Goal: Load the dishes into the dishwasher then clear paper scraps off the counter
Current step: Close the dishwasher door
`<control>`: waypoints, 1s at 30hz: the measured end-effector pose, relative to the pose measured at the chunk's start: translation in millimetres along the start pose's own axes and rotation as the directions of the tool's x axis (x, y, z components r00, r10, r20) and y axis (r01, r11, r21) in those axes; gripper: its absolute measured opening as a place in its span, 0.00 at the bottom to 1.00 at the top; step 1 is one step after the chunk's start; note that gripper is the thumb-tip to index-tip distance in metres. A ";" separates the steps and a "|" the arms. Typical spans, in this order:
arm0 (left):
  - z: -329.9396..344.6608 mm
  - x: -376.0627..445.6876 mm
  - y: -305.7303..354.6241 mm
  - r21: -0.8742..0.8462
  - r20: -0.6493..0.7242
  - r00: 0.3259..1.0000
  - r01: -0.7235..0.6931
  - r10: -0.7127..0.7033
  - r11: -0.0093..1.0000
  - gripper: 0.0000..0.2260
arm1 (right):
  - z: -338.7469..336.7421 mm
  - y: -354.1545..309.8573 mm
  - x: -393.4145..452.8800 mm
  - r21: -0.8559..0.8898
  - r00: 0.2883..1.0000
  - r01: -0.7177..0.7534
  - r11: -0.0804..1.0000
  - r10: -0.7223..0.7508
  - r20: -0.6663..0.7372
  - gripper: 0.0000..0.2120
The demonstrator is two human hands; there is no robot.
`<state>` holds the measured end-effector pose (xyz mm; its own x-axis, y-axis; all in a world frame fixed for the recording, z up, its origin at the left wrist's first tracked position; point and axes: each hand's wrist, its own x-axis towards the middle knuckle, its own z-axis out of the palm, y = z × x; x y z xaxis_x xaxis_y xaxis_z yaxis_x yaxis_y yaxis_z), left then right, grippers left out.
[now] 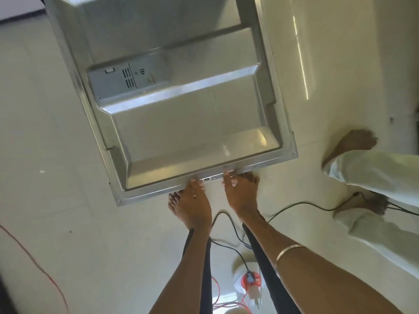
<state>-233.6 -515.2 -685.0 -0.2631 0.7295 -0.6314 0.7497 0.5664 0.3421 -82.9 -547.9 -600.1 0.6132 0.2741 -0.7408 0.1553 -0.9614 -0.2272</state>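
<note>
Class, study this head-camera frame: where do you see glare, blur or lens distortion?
Head view: glare streaks on the door inner panel and a bright stripe on the cabinet; the door's edges bow from the wide lens; both hands, left and right, gripping its edge, are slightly soft; overall mild motion blur.

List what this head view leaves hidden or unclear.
- Dishwasher racks and dishes: cut off above the open door.
- Counter and paper scraps: out of frame.
- Fingers of left hand and right hand: curled under the door's edge.
- Second person: only legs show; right edge crops them.
</note>
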 end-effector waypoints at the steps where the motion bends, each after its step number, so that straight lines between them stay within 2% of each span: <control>1: 12.2 14.7 -14.8 -0.037 0.043 0.992 0.116 -0.115 0.993 0.36 | 11.2 16.2 11.1 0.097 0.996 -0.077 0.992 0.072 0.050 0.30; 3: 30.5 32.9 -36.4 -0.156 0.194 0.928 0.349 -0.317 0.924 0.44 | 19.9 27.3 21.1 0.223 0.968 -0.232 0.947 0.201 0.150 0.38; 5: 39.0 38.1 -45.1 -0.238 0.355 0.862 0.459 -0.363 0.856 0.47 | 5.9 3.5 7.1 0.464 0.945 -0.299 0.834 0.194 0.262 0.39; 7: 28.1 18.9 -19.9 -0.343 0.433 0.835 0.500 -0.339 0.795 0.45 | -12.7 -28.5 -10.3 0.730 0.918 -0.390 0.562 0.176 0.355 0.32; 8: 12.6 9.0 5.8 -0.414 0.496 0.815 0.526 -0.301 0.743 0.42 | -14.3 -31.3 -10.6 0.794 0.911 -0.408 0.451 0.149 0.384 0.31; 10: -17.7 -9.7 46.0 -0.581 0.578 0.779 0.602 -0.243 0.548 0.35 | -14.4 -34.9 -10.1 0.865 0.905 -0.426 0.264 0.106 0.413 0.30; 12: -33.5 -20.0 68.2 -0.673 0.651 0.742 0.662 -0.159 0.331 0.35 | -10.1 -28.2 -7.6 0.887 0.897 -0.441 0.140 0.093 0.431 0.33; 14: -47.9 -24.4 80.0 -0.665 0.683 0.718 0.686 -0.131 0.294 0.39 | -8.6 -23.3 -7.4 0.900 0.900 -0.431 0.055 0.089 0.426 0.35; 16: -55.4 -23.2 82.8 -0.659 0.697 0.708 0.695 -0.112 0.287 0.36 | -8.6 -20.5 -4.3 0.888 0.884 -0.458 -0.035 0.092 0.459 0.35; 17: -56.0 -22.9 82.5 -0.660 0.694 0.707 0.701 -0.137 0.272 0.31 | -9.1 -18.4 -0.9 0.884 0.879 -0.465 -0.035 0.101 0.466 0.34; 19: -58.4 -29.1 85.4 -0.680 0.656 0.732 0.679 -0.182 0.279 0.26 | -15.0 -17.0 0.9 0.883 0.889 -0.455 0.115 0.118 0.443 0.31; 20: -58.6 -35.0 87.7 -0.701 0.631 0.749 0.662 -0.202 0.264 0.27 | -18.5 -19.7 -1.8 0.876 0.895 -0.446 0.183 0.117 0.431 0.29; 22: -59.3 -47.0 89.3 -0.749 0.564 0.790 0.612 -0.238 0.255 0.34 | -24.5 -24.0 -14.7 0.883 0.895 -0.443 0.155 0.139 0.424 0.25; 23: -59.6 -52.0 90.3 -0.773 0.514 0.816 0.574 -0.265 0.269 0.37 | -26.5 -27.0 -23.1 0.896 0.902 -0.423 0.136 0.152 0.403 0.27; 25: -68.2 -68.3 96.6 -0.818 0.382 0.867 0.478 -0.321 0.320 0.40 | -32.8 -34.4 -39.4 0.909 0.928 -0.362 0.207 0.168 0.331 0.33; 28: -79.2 -93.9 114.2 -0.755 0.244 0.931 0.359 -0.272 0.549 0.42 | -52.1 -51.7 -59.5 0.867 0.948 -0.303 0.396 0.221 0.231 0.37; 29: -87.6 -103.0 125.5 -0.753 0.228 0.932 0.353 -0.282 0.556 0.43 | -58.7 -61.1 -68.3 0.872 0.948 -0.289 0.394 0.244 0.204 0.36; 30: -97.6 -112.9 136.5 -0.775 0.235 0.918 0.375 -0.318 0.508 0.44 | -63.8 -71.1 -78.6 0.893 0.949 -0.259 0.368 0.267 0.165 0.33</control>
<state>-160.8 -482.8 -499.1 -0.3371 0.3997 -0.8524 -0.1881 0.8586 0.4769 -92.7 -502.7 -485.4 0.4956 0.0077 -0.8685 -0.7933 -0.4031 -0.4563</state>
